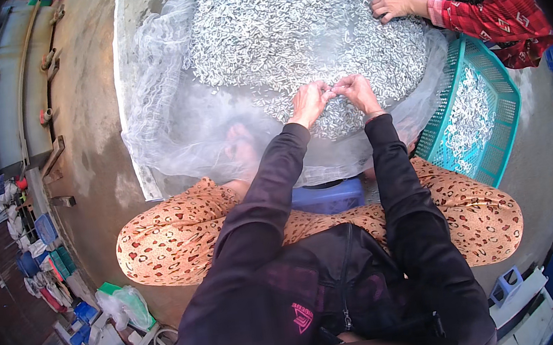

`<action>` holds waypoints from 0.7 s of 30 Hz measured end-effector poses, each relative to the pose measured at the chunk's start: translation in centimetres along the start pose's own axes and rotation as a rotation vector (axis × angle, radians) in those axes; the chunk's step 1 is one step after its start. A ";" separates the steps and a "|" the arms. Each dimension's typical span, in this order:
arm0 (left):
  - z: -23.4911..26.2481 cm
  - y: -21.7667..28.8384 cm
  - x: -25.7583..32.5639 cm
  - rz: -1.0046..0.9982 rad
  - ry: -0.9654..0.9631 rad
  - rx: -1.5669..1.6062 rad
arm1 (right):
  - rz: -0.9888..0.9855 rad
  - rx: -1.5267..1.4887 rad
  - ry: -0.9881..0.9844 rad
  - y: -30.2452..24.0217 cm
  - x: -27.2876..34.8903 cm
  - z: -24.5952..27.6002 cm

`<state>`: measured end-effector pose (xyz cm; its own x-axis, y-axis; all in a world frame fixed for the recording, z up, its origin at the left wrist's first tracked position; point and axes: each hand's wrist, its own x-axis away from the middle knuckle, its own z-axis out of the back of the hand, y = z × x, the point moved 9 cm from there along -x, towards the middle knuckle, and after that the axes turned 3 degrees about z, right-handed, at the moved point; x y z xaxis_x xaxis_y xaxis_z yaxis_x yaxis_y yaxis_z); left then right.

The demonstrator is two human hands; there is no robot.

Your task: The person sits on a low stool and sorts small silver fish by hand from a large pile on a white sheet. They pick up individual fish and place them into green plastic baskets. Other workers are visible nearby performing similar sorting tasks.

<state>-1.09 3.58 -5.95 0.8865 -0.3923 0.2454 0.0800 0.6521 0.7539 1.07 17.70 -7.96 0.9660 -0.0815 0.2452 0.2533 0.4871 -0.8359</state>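
A wide heap of tiny silvery fish [287, 28] lies on a pale, sheer net [157, 111] spread on the ground before me. Over the near part of the heap, my left hand [310, 103] and my right hand [358, 94] meet with fingertips pinched together. Whatever is between those fingers is too small to make out. To the right of my right hand stands a turquoise plastic basket [508, 120], with a layer of small pale fish [472, 119] inside.
At the far right, a co-worker's two hands [395, 5] reach over the heap from red patterned sleeves [487, 19]. A blue plastic stool [328, 196] shows between my legs. Crates, bags and other clutter [114, 334] line the left; wooden beams [53, 157] edge the concrete.
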 end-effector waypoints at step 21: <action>7.8 5.0 0.3 0.153 -0.078 0.620 | 0.014 -0.694 0.048 -9.0 -0.6 4.3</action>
<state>-4.03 1.62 2.63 0.8295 -0.3858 0.4038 -0.3438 0.2171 0.9136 -1.98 17.11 1.49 0.9665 -0.1259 0.2236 0.1997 -0.1785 -0.9635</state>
